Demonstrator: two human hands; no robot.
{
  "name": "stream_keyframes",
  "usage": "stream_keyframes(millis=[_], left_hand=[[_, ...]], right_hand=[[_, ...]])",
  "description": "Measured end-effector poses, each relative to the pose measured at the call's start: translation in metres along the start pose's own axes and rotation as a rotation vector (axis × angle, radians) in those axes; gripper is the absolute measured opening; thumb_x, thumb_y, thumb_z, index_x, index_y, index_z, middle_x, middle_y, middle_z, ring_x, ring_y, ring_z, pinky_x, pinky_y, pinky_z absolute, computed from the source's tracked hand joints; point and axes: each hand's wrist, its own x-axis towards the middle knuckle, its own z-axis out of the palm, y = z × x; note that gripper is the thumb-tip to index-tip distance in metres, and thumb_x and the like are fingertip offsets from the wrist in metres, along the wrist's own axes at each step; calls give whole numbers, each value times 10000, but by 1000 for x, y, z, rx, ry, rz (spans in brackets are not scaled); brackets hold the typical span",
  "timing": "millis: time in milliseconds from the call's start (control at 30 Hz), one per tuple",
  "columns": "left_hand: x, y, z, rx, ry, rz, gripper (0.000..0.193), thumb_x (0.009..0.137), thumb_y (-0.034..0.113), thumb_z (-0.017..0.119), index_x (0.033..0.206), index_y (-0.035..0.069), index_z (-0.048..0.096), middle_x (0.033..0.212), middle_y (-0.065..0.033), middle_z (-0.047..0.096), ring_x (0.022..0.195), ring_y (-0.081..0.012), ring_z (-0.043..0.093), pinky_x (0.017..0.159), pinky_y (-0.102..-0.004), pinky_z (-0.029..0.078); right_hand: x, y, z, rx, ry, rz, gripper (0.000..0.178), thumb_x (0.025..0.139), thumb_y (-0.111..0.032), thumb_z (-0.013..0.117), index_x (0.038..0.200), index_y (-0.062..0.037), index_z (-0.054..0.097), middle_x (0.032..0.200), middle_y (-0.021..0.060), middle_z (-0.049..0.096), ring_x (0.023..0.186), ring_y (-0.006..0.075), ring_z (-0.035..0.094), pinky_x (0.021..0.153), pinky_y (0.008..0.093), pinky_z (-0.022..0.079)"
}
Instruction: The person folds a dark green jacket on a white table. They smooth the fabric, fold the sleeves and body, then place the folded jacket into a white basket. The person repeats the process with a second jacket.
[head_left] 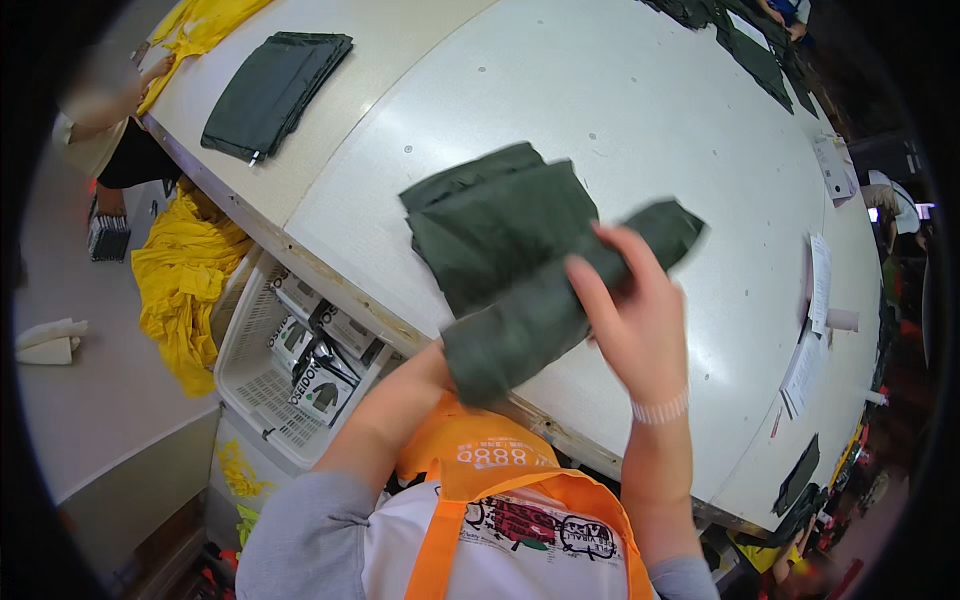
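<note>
"What's being held there?"

"One dark green roll [530,325], somewhat blurred, over the near edge of the worktop [700,130]. I can't tell whether it touches anything beneath. The right hand [645,320] is grasping its upper part, with some of that grip out of sight."

"And the left hand [434,364]?"

"At the roll's lower end, mostly hidden behind it, so I can't tell how its fingers lie."

"Which way does the roll point?"

"Its long axis runs aslant: one end at the left wrist, the other aimed rightward across the worktop, away from the body."

"What's just beyond?"

"One folded dark green bundle [500,225], lying near the near edge. The roll covers part of it, so its layers can't be counted."

"Any others?"

"One flat folded stack [275,95] toward the worktop's left end. Some dark green pieces [755,65] at the far edge are cut off, too jumbled to count."

"And below the near edge?"

"One white basket [245,405] with at least four packages [325,390], overlapping. One heap of yellow cloth [185,275] sits beside it, leftward."
</note>
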Motion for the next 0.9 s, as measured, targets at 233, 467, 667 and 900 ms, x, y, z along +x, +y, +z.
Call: stream_keyframes(millis=[233, 467, 667, 900], left_hand=[[-18, -16, -3, -406, 139, 17, 566, 985, 460, 320, 1414, 97, 386, 1444, -94, 400, 1354, -223, 327, 1126, -424, 176], [-17, -11, -1, -403, 105, -14, 580, 978, 478, 328, 1402, 89, 401, 1424, -100, 424, 1333, -226, 357, 1115, -431, 204], [-16, -4, -2, -354, 55, -76, 592, 972, 494, 334, 1391, 83, 413, 1406, -106, 444, 1315, -229, 383, 1105, -437, 228], [-16, -1, -10, -154, 26, -357, 608, 966, 513, 342, 1378, 75, 428, 1385, -112, 468, 1294, -232, 414, 1094, -445, 256]], right_hand=[[146, 129, 126, -476, -128, 123, 649, 878, -416, 592, 1350, -7, 418, 801, 148, 659, 571, 228, 613, 623, 333, 520], [22, 183, 26, -294, 297, -68, 517, 809, -239, 706, 1220, 18, 527, 1118, 183, 576, 1048, 311, 544, 932, 387, 423], [-27, 232, 49, 36, 163, 273, 505, 891, -369, 619, 1159, 45, 511, 972, 201, 652, 928, 283, 624, 829, 351, 471], [-51, 241, 70, 48, 413, 260, 405, 875, -332, 657, 999, 33, 532, 860, 180, 663, 780, 249, 629, 725, 339, 482]])
